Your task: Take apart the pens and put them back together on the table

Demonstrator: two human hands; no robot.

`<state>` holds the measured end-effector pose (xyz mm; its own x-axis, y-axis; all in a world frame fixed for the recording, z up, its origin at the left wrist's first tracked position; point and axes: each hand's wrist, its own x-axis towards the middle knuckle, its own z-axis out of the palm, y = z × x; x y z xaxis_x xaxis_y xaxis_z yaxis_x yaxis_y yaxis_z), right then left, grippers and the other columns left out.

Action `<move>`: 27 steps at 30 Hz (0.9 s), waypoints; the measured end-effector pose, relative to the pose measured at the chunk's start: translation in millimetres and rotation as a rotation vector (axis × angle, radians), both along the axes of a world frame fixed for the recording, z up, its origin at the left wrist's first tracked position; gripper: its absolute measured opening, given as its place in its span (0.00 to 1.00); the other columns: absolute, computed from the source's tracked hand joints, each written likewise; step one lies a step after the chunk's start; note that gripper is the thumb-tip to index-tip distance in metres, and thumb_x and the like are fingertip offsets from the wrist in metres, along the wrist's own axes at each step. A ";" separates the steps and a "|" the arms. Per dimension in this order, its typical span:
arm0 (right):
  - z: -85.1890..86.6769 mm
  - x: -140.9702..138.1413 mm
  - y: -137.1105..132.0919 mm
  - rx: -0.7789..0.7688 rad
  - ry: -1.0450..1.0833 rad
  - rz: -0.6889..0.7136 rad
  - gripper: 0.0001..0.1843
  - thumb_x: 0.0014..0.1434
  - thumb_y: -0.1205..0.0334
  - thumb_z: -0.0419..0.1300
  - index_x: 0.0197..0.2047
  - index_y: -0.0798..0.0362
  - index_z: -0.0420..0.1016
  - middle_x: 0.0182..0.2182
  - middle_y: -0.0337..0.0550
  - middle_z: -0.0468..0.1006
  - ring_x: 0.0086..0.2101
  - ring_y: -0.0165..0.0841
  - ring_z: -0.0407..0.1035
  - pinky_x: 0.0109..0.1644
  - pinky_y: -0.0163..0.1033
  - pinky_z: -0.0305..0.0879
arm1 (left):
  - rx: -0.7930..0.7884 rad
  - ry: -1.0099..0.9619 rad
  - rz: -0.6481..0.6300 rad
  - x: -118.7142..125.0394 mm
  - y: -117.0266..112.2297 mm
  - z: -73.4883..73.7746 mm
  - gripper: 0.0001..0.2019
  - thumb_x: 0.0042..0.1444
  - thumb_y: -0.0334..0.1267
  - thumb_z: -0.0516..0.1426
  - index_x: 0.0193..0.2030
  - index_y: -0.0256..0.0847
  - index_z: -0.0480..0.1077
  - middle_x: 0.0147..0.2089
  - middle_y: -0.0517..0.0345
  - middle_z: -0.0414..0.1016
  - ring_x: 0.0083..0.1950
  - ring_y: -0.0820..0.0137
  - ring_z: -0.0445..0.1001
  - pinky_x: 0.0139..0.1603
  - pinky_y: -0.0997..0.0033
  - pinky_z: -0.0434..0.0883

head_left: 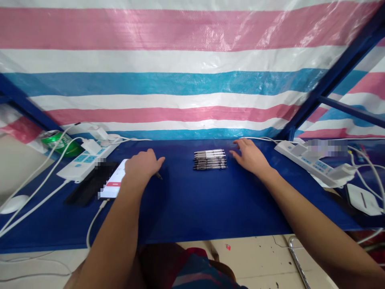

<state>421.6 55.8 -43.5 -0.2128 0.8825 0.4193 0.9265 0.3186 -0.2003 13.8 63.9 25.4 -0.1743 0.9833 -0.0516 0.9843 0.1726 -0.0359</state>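
Observation:
A neat row of several pens (209, 159) lies side by side on the blue table (192, 204), near its back. My left hand (142, 165) rests left of them with its fingers curled over a dark pen (158, 176), whose tip pokes out beneath the fingers. My right hand (250, 156) lies flat on the table just right of the pens, fingers spread, holding nothing and a little apart from the row.
A phone (116, 184) with a lit screen and a black case (90, 185) lie left of my left hand. White power strips with plugs and cables sit at back left (86, 160) and right (313, 162). A green can (58, 142) lies at the far left.

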 end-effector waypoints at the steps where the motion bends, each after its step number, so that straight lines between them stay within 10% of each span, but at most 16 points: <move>1: -3.1 8.4 1.9 -0.008 -0.041 -0.109 0.24 0.71 0.53 0.60 0.63 0.58 0.70 0.54 0.64 0.76 0.55 0.57 0.71 0.60 0.59 0.69 | -0.040 0.004 0.013 -5.7 -1.0 3.0 0.29 0.64 0.63 0.56 0.55 0.38 0.76 0.53 0.31 0.81 0.55 0.37 0.80 0.53 0.43 0.75; 7: -20.7 35.7 6.8 -0.193 -0.219 -0.349 0.24 0.71 0.58 0.55 0.64 0.64 0.66 0.55 0.74 0.74 0.52 0.60 0.73 0.57 0.60 0.68 | -0.103 -0.051 -0.114 3.0 -6.5 -6.2 0.27 0.61 0.50 0.60 0.64 0.40 0.69 0.56 0.32 0.80 0.54 0.40 0.81 0.48 0.49 0.76; 14: -22.7 20.7 11.1 -0.110 -0.121 -0.170 0.16 0.71 0.66 0.50 0.57 0.60 0.72 0.51 0.67 0.76 0.50 0.55 0.74 0.56 0.58 0.71 | 0.141 -0.190 -0.368 31.6 0.5 -29.2 0.14 0.67 0.42 0.54 0.52 0.40 0.77 0.47 0.42 0.81 0.49 0.50 0.81 0.51 0.55 0.75; 20: 3.0 -23.3 -4.2 0.038 0.289 0.269 0.13 0.75 0.60 0.53 0.57 0.49 0.74 0.50 0.54 0.76 0.50 0.46 0.75 0.56 0.53 0.76 | 0.276 -0.547 -0.846 42.8 -0.7 -42.0 0.19 0.75 0.40 0.50 0.66 0.44 0.74 0.56 0.49 0.76 0.49 0.64 0.78 0.55 0.63 0.74; 27: 11.9 -56.8 -22.8 0.044 0.373 0.472 0.14 0.74 0.61 0.56 0.59 0.45 0.75 0.52 0.51 0.79 0.51 0.45 0.76 0.57 0.54 0.76 | 0.301 -0.610 -1.028 59.0 -6.1 -53.4 0.20 0.75 0.36 0.51 0.69 0.48 0.72 0.57 0.49 0.74 0.55 0.63 0.76 0.61 0.59 0.74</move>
<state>364.8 32.9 -31.6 -0.4087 0.7085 0.5754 0.5527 0.6938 -0.4617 72.9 57.8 -27.9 0.6608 0.6356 0.3992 0.5092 -0.7704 0.3838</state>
